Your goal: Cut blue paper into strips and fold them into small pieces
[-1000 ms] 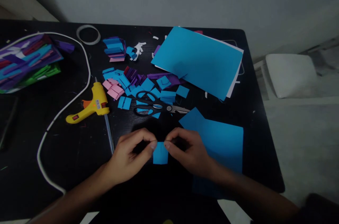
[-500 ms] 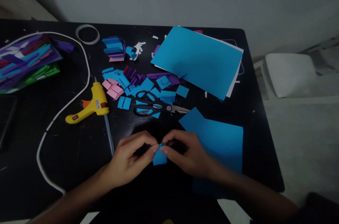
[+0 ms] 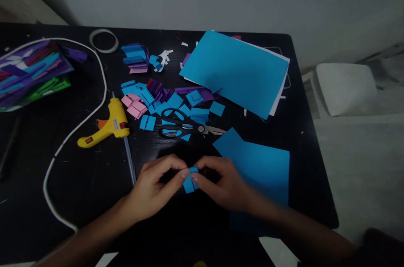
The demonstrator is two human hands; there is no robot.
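Note:
A small blue paper piece point(image 3: 190, 184) is pinched between my two hands near the table's front edge. My left hand point(image 3: 156, 187) grips its left side between thumb and forefinger. On the other side, the thumb and forefinger of my right hand point(image 3: 222, 183) hold its upper right part. A crease or slit line shows on the piece, and its top edge looks folded. Black-handled scissors point(image 3: 189, 126) lie just beyond the hands, among several small blue folded papers point(image 3: 147, 122). Larger blue sheets point(image 3: 267, 170) lie to the right, partly under my right forearm.
A yellow glue gun point(image 3: 116, 121) with its white cord point(image 3: 65, 140) lies at left. Farther back are a tape roll point(image 3: 104, 51), pink folded papers point(image 3: 136, 108) and a large blue sheet point(image 3: 236, 71). A bundle of coloured strips point(image 3: 34, 71) sits far left.
The small blue piece has tilted and risen slightly between my fingers, showing more of its folded top edge. Both hands keep their pinch in nearly the same place.

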